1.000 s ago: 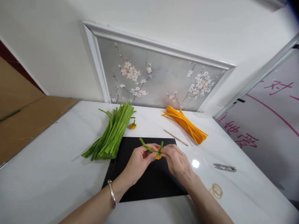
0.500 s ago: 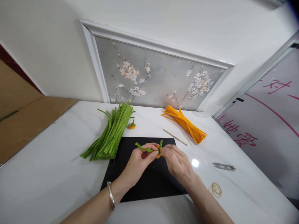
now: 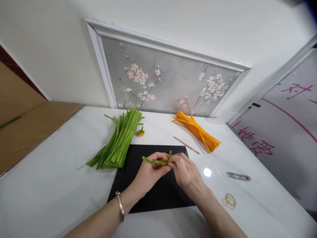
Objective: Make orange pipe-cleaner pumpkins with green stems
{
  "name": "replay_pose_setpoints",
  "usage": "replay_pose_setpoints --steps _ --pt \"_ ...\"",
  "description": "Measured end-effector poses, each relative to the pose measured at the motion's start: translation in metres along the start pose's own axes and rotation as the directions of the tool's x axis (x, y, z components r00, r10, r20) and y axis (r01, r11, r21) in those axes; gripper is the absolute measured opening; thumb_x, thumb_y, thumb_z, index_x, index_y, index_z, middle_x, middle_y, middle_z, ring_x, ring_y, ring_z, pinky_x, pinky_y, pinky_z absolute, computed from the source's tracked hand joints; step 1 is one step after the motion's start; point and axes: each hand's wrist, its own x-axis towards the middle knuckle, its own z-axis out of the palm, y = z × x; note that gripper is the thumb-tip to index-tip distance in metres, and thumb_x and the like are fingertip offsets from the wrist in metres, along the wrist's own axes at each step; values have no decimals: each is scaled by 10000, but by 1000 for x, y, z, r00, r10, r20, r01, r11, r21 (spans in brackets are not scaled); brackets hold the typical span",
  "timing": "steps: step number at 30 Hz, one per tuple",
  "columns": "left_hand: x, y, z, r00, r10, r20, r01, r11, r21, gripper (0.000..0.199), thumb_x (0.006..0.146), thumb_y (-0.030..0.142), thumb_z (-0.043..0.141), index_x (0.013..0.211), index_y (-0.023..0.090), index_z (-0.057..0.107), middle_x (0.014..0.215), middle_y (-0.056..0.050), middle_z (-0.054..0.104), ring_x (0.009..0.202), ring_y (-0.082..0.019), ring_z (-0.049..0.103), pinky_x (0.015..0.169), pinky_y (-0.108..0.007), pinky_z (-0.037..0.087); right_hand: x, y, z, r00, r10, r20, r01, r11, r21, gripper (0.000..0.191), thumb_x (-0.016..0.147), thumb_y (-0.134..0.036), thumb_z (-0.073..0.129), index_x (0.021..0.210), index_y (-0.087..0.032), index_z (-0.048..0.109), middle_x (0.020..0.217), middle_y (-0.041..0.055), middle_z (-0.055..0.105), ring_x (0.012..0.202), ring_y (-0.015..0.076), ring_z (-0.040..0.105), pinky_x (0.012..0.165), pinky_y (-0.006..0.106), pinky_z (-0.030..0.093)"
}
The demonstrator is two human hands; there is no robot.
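Above a black mat [image 3: 153, 195], my left hand [image 3: 150, 172] pinches a small orange and green fuzzy piece [image 3: 158, 162]. One green strip of it sticks out to the left and a shorter end points up. My right hand [image 3: 184, 168] closes its fingertips on the right side of the same piece, touching the left hand's fingers. Most of the orange part is hidden by the fingers. A bundle of green stems [image 3: 121, 142] lies left of the mat. Beside it stands a small orange piece with a green top [image 3: 141, 132].
Orange stems [image 3: 196, 132] lie at the back right, with a thin wooden stick [image 3: 186, 145] nearby. Metal snips [image 3: 238, 176] and yellowish rubber bands [image 3: 230, 201] are on the right. A framed floral panel [image 3: 168, 76] is behind the white table [image 3: 61, 168].
The orange part has turned and is more covered by my fingers. The green strip at the left now lies flatter, and my right fingers have shifted slightly.
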Motion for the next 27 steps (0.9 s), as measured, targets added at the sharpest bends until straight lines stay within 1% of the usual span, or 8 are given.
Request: replay_pose_setpoints --steps 4,7,11,15,17,19,22,27 --pt "1 -5 0 997 75 3 -75 997 11 161 699 176 723 826 180 624 964 -32 662 881 -173 653 824 -296 523 -2 -6 5 983 175 -54 -170 982 81 112 933 -116 406 893 -204 461 822 62 607 707 181 584 615 303 511" --pt "1 -8 1 990 142 -5 -142 987 72 113 722 173 688 825 186 644 996 -47 656 920 -193 653 855 -317 528 -3 -10 10 914 403 -39 -386 896 218 51 895 -173 468 914 -211 441 794 37 613 665 173 614 589 291 523" --pt "-1 -10 2 980 200 -6 -195 965 176 70 755 162 660 816 193 670 1038 -61 643 972 -208 641 872 -320 524 -2 -10 8 756 645 107 -617 649 445 190 840 -261 561 948 -215 411 728 12 652 624 181 649 587 304 544" --pt "-1 -6 1 992 128 10 -128 992 19 107 744 196 696 850 184 684 1049 -65 661 1003 -217 634 890 -323 517 3 -7 -2 610 749 258 -695 349 629 388 762 -365 677 993 -209 406 697 -4 669 611 182 661 597 323 567" --pt "0 -4 0 999 40 -3 -40 997 -62 119 780 242 679 878 177 695 1047 -69 679 992 -216 638 905 -338 508 5 -7 -7 573 763 300 -686 247 685 429 741 -395 705 1000 -202 423 711 -5 670 616 171 662 607 320 576" --pt "1 -2 0 999 -30 -22 27 992 -120 135 808 270 661 898 178 701 1055 -68 687 976 -212 642 900 -343 507 6 -8 -12 571 756 319 -671 207 712 427 749 -408 702 1009 -193 440 753 15 685 656 167 670 639 321 582" --pt "1 -2 0 997 -59 -40 52 987 -153 131 799 268 681 899 186 703 1085 -56 683 960 -202 645 876 -322 512 7 -8 -15 592 739 322 -670 230 706 401 760 -396 691 1010 -191 454 784 27 691 693 171 671 654 318 575" --pt "1 -2 1 1000 0 -30 -2 996 -84 92 792 232 688 868 184 706 1085 -49 672 947 -185 642 854 -289 522 6 -8 -13 662 716 223 -672 434 601 352 767 -310 663 1035 -201 462 748 8 676 640 159 632 614 289 525"
